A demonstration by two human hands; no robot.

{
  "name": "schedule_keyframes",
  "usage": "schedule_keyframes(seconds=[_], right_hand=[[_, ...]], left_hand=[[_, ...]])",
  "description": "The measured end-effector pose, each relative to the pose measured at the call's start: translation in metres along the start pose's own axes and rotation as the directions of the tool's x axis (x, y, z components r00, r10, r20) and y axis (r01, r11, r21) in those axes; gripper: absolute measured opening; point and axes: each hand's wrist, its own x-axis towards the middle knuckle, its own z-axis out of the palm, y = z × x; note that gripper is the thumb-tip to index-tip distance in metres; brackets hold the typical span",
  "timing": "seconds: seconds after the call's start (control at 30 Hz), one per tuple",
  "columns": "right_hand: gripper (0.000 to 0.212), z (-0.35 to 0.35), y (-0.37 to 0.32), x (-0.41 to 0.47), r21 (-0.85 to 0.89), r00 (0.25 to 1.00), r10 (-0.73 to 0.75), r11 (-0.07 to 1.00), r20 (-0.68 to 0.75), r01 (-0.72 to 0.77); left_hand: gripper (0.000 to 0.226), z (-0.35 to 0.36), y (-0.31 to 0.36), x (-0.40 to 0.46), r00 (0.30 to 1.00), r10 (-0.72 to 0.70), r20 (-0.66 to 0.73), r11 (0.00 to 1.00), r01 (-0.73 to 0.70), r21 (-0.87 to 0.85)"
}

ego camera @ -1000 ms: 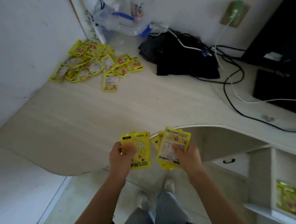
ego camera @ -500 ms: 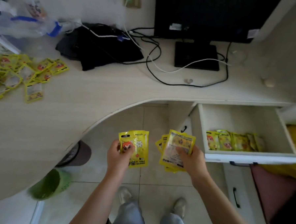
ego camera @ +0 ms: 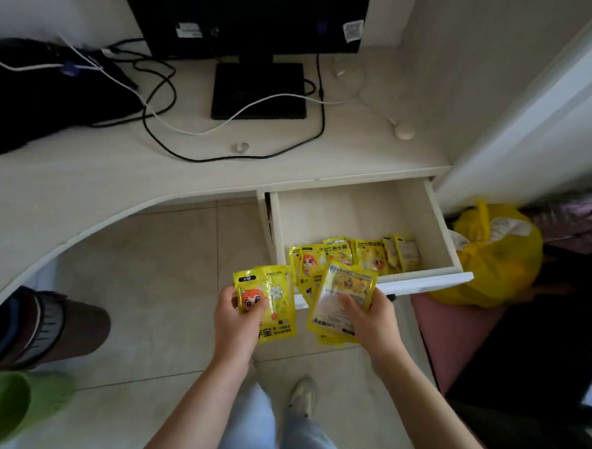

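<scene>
— Left side?
— Your left hand (ego camera: pixel 236 319) pinches one yellow packet (ego camera: pixel 278 302), thumb on its printed face.
— Right side?
— Your right hand (ego camera: pixel 372 319) grips a fanned stack of packets (ego camera: pixel 344 292), just right of the single one. The open drawer (ego camera: pixel 432 279) sits just beyond that grip, with more loose packets (ego camera: pixel 372 255) inside.

Monitor (ego camera: pixel 244 15) on desk (ego camera: pixel 84 185), well beyond both hands, cables (ego camera: pixel 322 119) looped round its base. Black bag (ego camera: pixel 47 101) far ahead-left of left hand (ego camera: pixel 236 319). Open drawer (ego camera: pixel 339 219) just beyond right hand (ego camera: pixel 372 319); yellow plastic bag (ego camera: pixel 498 259) further right. Brown bin (ego camera: pixel 73 329) and green bin (ego camera: pixel 10 408) on floor, well left of left hand.
</scene>
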Motion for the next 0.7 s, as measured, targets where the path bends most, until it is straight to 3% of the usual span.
schedule_keyframes(seconds=[0.27, 0.53, 0.63, 0.7], right_hand=[[0.027, -0.031, -0.036, 0.081, -0.063, 0.999, -0.039, 0.997, 0.012, 0.04], [0.005, -0.034, -0.06, 0.16, -0.03, 0.992, 0.09, 0.996, 0.085, -0.088], [0.002, -0.027, -0.057, 0.19, -0.06, 0.986, 0.146, 0.988, 0.086, -0.141], [0.014, -0.022, -0.05, 0.208, -0.086, 0.979, 0.184, 0.981, 0.092, -0.176]], left_hand=[[0.024, 0.069, 0.034, 0.04, 0.991, -0.108, 0.078, 0.994, 0.108, 0.002], [0.023, 0.129, 0.053, 0.098, 0.969, -0.186, 0.164, 0.98, 0.171, 0.1], [0.022, 0.149, 0.049, 0.125, 0.964, -0.213, 0.158, 0.971, 0.19, 0.146], [0.024, 0.161, 0.044, 0.142, 0.959, -0.241, 0.148, 0.955, 0.207, 0.213]])
